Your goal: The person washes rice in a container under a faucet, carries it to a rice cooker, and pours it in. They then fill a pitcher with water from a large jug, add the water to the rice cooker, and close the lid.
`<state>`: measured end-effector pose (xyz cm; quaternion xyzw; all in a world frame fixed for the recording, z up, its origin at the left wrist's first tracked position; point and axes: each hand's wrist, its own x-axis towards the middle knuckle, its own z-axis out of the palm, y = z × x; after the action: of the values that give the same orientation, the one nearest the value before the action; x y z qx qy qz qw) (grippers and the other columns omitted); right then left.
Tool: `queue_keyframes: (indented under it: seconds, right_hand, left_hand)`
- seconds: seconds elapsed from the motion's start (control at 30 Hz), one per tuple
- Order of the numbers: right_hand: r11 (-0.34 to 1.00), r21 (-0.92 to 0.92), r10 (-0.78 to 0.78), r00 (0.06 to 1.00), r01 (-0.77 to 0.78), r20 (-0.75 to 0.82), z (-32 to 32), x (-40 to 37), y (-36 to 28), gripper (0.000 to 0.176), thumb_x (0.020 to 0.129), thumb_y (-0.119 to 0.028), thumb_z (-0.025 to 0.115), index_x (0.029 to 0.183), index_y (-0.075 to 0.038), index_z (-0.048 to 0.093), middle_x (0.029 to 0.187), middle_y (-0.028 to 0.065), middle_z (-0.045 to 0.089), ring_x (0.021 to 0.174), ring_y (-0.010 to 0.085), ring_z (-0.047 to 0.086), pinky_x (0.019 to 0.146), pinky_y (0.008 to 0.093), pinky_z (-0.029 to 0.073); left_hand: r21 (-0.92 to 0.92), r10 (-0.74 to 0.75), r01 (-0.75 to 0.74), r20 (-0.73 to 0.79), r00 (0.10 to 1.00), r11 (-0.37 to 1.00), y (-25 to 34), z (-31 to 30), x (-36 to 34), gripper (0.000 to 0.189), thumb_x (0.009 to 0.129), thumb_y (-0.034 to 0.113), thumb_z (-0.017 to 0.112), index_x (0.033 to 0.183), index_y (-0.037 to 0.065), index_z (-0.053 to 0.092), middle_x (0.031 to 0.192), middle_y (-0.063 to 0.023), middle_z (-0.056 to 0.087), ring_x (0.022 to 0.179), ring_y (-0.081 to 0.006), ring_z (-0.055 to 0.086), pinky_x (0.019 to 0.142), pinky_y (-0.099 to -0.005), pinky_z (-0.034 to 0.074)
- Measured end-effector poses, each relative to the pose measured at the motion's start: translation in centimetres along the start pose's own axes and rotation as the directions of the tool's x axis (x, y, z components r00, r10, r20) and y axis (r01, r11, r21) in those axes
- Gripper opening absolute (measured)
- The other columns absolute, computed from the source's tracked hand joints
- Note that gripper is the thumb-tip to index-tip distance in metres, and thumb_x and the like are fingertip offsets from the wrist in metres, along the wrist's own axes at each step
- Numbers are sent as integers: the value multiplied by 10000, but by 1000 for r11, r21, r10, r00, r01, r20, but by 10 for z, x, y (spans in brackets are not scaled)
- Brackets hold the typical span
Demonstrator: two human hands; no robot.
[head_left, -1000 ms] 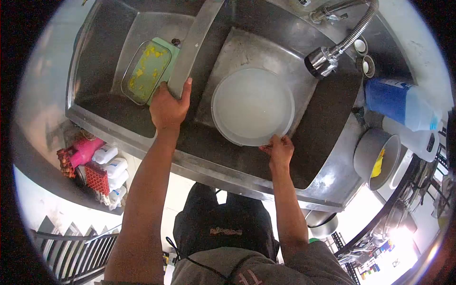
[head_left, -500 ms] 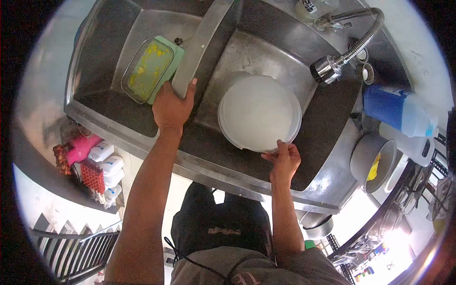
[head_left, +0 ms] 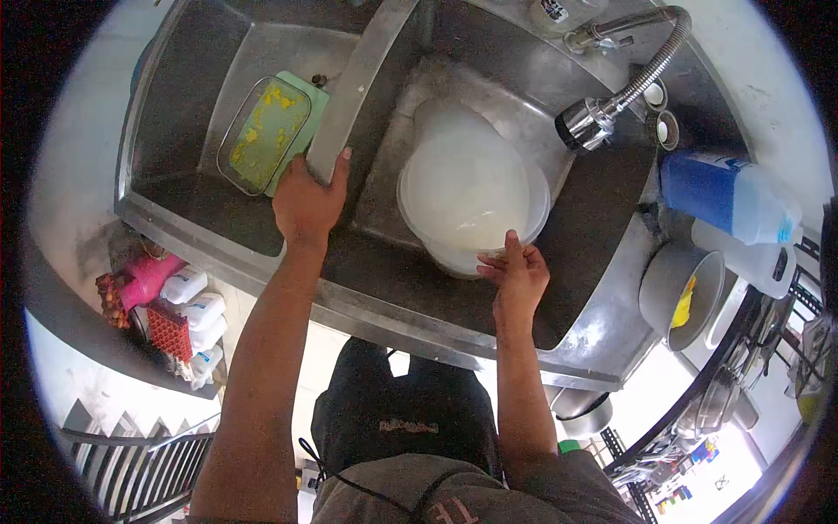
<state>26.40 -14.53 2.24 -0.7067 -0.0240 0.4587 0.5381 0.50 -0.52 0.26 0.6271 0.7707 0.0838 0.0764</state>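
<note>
In the right basin of the steel sink [head_left: 367,188], a round whitish tub [head_left: 436,253] holds cloudy white liquid [head_left: 476,179]. The tub tilts away from me, and the liquid spreads past its far rim. My right hand [head_left: 519,272] pinches the near rim between thumb and fingers. My left hand [head_left: 307,203] is closed over the near end of the sink divider [head_left: 353,100]. Just left of it, in the left basin, a wire-rimmed rectangular strainer [head_left: 266,135] with yellow bits lies over a green board or tray [head_left: 305,122].
A flexible-neck faucet [head_left: 589,125] hangs over the right basin's far right side. On the right ledge are a jug of blue liquid [head_left: 711,194] and a metal pot [head_left: 659,293] with a yellow cloth [head_left: 685,306]. White bottles [head_left: 205,314] stand below at left.
The tub has tipped further away from me, its near rim lifted by my right hand. Cloudy liquid now bulges over the far side into the basin. My left hand keeps its hold.
</note>
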Motion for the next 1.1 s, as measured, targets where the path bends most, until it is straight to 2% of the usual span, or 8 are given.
queue_keyframes:
  seconds: [0.17, 0.47, 0.53, 0.87, 0.93, 1.1]
  right_hand:
    - [1000, -15, -14, 1000, 14, -10, 4, 9, -3, 337, 947, -257, 711, 839, -13, 505, 737, 95, 597, 627, 271, 719, 457, 335, 599]
    - [999, 1, -38, 999, 38, 6, 10, 21, -7, 337, 934, -260, 728, 844, -17, 513, 724, 92, 594, 623, 266, 722, 419, 326, 578]
    - [999, 1, -32, 999, 32, 4, 11, 25, -6, 337, 933, -260, 730, 845, -16, 514, 721, 95, 598, 624, 266, 723, 419, 326, 577]
    - [999, 31, -34, 999, 34, 7, 19, 33, -11, 319, 930, -229, 724, 855, -8, 507, 669, 110, 610, 604, 261, 721, 409, 314, 555]
    - [999, 22, -34, 999, 34, -5, 22, 33, -13, 315, 931, -226, 721, 855, -10, 506, 670, 113, 613, 605, 260, 721, 409, 313, 554]
    - [1000, 11, -24, 1000, 24, -18, 25, 38, -15, 307, 933, -218, 718, 852, -15, 502, 679, 117, 620, 603, 258, 719, 402, 309, 543]
  left_hand:
    - [13, 5, -5, -20, 1000, 1000, -1, 2, 1, 744, 878, 671, 594, 968, -66, 634, 836, -254, 666, 805, -433, 688, 702, -504, 563]
    - [27, 56, -55, -59, 997, 998, -1, 2, 0, 750, 895, 666, 575, 1019, -71, 637, 857, -264, 670, 818, -427, 691, 707, -507, 563]
    - [34, -6, 5, 8, 1000, 999, 1, -1, 0, 760, 894, 674, 566, 1033, -70, 640, 868, -270, 671, 830, -428, 693, 716, -504, 566]
    - [-12, -23, 23, 7, 1000, 1000, 0, 1, 0, 787, 879, 693, 571, 1061, -70, 627, 908, -272, 672, 872, -435, 690, 741, -511, 565]
    - [-15, -48, 49, 74, 996, 999, 1, -3, 1, 779, 882, 691, 571, 1052, -67, 620, 921, -273, 671, 874, -434, 687, 743, -518, 560]
    - [9, -34, 34, 38, 999, 999, -1, 2, 1, 764, 881, 686, 576, 1045, -59, 620, 924, -269, 674, 866, -437, 686, 742, -523, 557]
